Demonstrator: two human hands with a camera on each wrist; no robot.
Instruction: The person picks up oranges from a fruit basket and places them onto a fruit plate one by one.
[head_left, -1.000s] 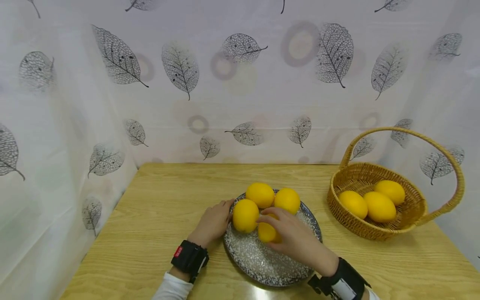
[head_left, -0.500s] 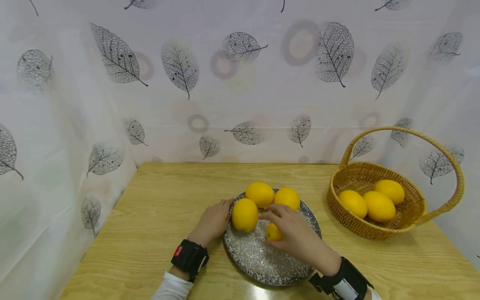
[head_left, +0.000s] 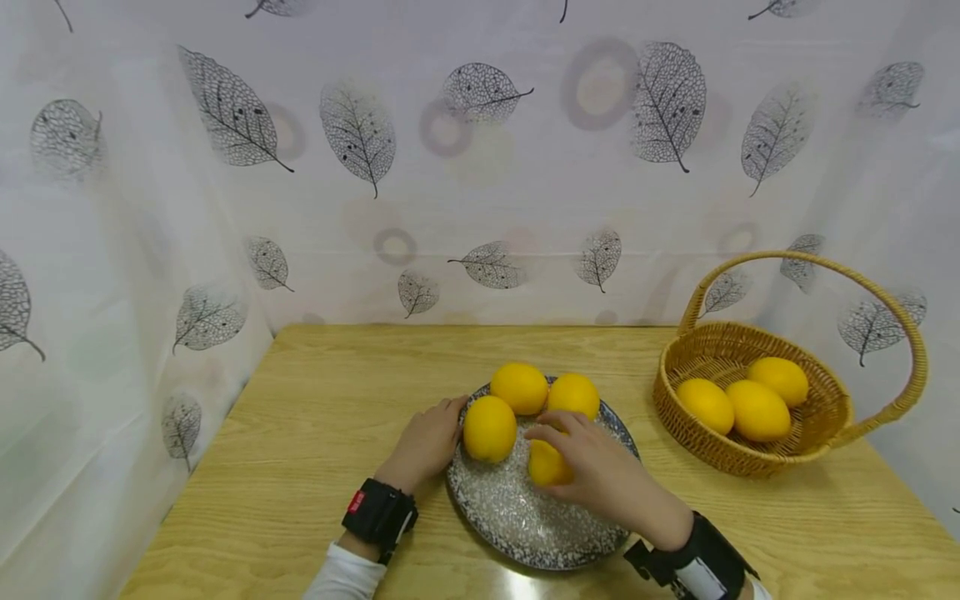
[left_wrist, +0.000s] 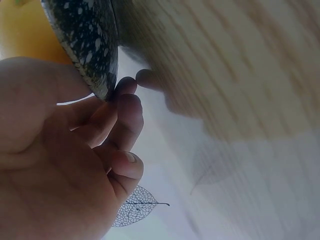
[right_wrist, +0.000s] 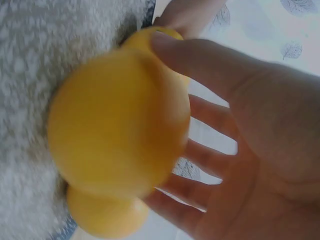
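We pinch plate (head_left: 517,518) rim with left hand (head_left: 423,446), likely steadying it. Right hand (head_left: 603,471) curls round yellow fruit (head_left: 546,467) on plate, thumb and fingers spread to its width. Three neighbouring fruits (head_left: 489,429) limit room left and behind. Basket (head_left: 681,432), holding three more, sits clear, right.

**Screened-off nook, room type unclear**

Leaf-printed sheeting (head_left: 517,187) was hung across the top and down both sides of the head view, and a wood-grained table (head_left: 337,383) was enclosed below; whether home or studio could not be told.
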